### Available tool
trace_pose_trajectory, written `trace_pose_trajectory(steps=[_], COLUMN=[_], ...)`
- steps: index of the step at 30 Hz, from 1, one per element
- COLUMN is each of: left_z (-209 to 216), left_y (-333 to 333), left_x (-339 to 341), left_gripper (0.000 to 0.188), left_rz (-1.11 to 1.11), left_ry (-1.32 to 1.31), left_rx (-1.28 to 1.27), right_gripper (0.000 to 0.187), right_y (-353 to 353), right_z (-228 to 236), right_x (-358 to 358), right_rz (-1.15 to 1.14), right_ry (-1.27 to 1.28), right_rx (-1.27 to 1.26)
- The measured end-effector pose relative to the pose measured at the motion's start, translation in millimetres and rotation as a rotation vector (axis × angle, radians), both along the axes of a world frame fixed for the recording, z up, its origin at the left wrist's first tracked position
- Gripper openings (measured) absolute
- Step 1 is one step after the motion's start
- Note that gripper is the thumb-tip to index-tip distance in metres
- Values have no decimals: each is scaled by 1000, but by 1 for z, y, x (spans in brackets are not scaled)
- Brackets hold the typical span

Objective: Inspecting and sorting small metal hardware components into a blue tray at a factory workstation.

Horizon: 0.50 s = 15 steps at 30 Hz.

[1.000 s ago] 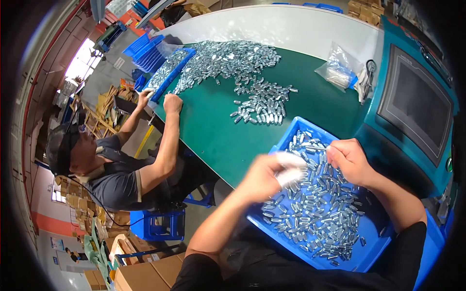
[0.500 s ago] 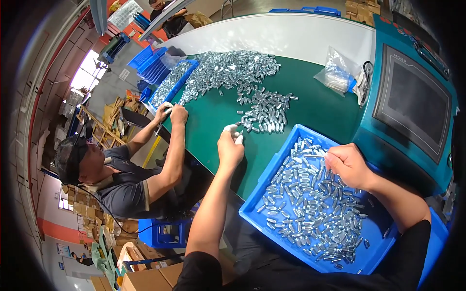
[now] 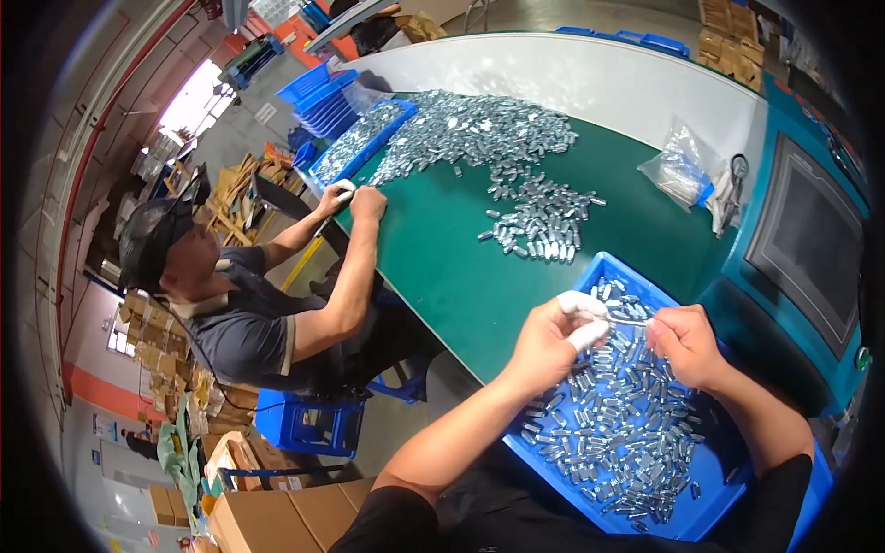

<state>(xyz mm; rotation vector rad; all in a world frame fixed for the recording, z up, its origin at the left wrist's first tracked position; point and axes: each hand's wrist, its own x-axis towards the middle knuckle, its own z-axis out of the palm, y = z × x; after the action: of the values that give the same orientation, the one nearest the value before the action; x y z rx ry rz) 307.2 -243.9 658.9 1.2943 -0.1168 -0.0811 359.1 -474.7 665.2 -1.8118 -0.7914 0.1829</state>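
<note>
Above the blue tray [image 3: 722,465] of small shiny hexagonal metal pieces [image 3: 627,415], my two hands meet at a thin metal rod [image 3: 629,322]. My right hand [image 3: 687,346] grips its right end between thumb and bent fingers. At the other end, the white-covered thumb and forefinger of my left hand [image 3: 539,348] are pinched together; whatever lies between them is too small to make out. Beyond the tray, a small heap of like metal pieces [image 3: 544,221] lies on the green tabletop [image 3: 433,249], joining a bigger pile [image 3: 479,124] farther back.
At left sits a co-worker [image 3: 249,313], hands at the table edge by another filled blue tray [image 3: 364,143]. A teal machine with a dark screen [image 3: 807,240] stands at right. Near it lie a plastic bag [image 3: 680,170] and scissors [image 3: 737,175]. A white panel [image 3: 516,69] borders the back.
My left hand has moved right, from beside the heap on the table to the rod over the tray. My right hand still holds the rod. The whole view has shifted somewhat.
</note>
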Motion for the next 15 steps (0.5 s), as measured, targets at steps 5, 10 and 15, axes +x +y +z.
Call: trace_pose_trajectory(steps=[5, 10, 15], left_z=[-8, -12, -16], left_y=[-10, -5, -9], left_x=[4, 0, 5], left_gripper=[16, 15, 17], left_rz=[101, 110, 117], left_ry=[-29, -69, -120], left_rx=[64, 173, 252], right_gripper=[33, 35, 35], right_y=[-3, 1, -4], right_z=[-4, -7, -16], right_x=[0, -2, 1], right_rz=[0, -10, 29], right_ry=[-47, 9, -58], right_rx=[3, 10, 24])
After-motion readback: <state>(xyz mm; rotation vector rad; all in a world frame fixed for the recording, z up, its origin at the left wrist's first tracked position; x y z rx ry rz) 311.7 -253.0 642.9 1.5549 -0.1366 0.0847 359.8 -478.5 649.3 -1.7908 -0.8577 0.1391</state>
